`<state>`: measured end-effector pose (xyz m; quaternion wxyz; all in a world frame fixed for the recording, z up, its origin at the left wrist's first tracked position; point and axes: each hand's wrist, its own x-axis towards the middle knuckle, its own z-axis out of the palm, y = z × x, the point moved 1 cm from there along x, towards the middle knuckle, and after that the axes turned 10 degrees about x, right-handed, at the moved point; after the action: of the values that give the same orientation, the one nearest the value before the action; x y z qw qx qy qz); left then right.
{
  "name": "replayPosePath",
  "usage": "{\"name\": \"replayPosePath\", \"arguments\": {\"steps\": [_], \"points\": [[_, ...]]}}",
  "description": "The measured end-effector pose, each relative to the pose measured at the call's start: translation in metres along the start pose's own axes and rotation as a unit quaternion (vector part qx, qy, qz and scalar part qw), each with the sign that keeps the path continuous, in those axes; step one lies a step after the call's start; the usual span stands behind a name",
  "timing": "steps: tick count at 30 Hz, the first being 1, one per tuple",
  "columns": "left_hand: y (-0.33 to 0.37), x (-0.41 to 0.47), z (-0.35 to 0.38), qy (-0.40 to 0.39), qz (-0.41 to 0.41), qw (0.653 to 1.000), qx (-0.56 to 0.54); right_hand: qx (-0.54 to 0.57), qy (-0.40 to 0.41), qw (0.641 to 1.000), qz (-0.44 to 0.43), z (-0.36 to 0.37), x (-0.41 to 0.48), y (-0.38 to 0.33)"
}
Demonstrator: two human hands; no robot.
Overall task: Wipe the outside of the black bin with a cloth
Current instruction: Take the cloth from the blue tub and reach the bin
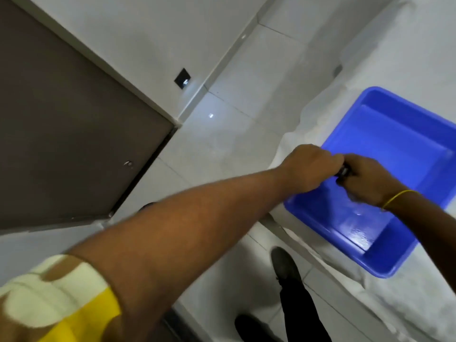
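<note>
My left hand (pixel 311 169) and my right hand (pixel 370 180) meet over a blue plastic tub (pixel 350 129), both closed into fists. Between them only a small dark twisted piece (pixel 343 172) shows, which looks like the cloth; most of it is hidden inside my fists. A shallow layer of water (pixel 357 228) glints at the near end of the tub. The black bin is not in view. A yellow band circles my right wrist.
The tub stands on a surface under a white sheet (pixel 419 304) at the right. A brown door (pixel 74 119) fills the left side, with white floor tiles (pixel 234 124) between. My dark shoe (pixel 283 262) is on the floor below the tub.
</note>
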<state>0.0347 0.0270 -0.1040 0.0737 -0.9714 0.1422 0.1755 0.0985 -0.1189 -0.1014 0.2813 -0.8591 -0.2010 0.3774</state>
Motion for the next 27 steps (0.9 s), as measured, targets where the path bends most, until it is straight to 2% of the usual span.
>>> {"name": "replayPosePath", "arguments": {"steps": [6, 12, 17, 21, 24, 27], "points": [[-0.098, -0.085, -0.02, 0.032, -0.031, 0.998, 0.033, 0.028, -0.046, 0.988, -0.142, 0.038, 0.007, -0.11], [-0.184, -0.19, 0.02, -0.021, -0.065, 0.998, 0.007, 0.096, -0.065, 0.979, -0.167, 0.159, 0.031, -0.193], [-0.217, -0.253, 0.151, 0.02, -0.077, 0.995, 0.064, 0.199, -0.065, 0.965, -0.156, 0.316, 0.071, -0.201], [-0.226, -0.279, 0.286, -0.008, -0.109, 0.991, 0.081, 0.291, -0.095, 0.946, -0.103, 0.443, 0.117, -0.17], [-0.23, -0.301, 0.398, -0.013, -0.162, 0.985, 0.056, 0.351, -0.126, 0.924, -0.081, 0.533, 0.16, -0.137], [-0.231, -0.323, 0.501, 0.029, -0.254, 0.967, 0.013, 0.376, -0.164, 0.909, -0.069, 0.613, 0.199, -0.107]]}}
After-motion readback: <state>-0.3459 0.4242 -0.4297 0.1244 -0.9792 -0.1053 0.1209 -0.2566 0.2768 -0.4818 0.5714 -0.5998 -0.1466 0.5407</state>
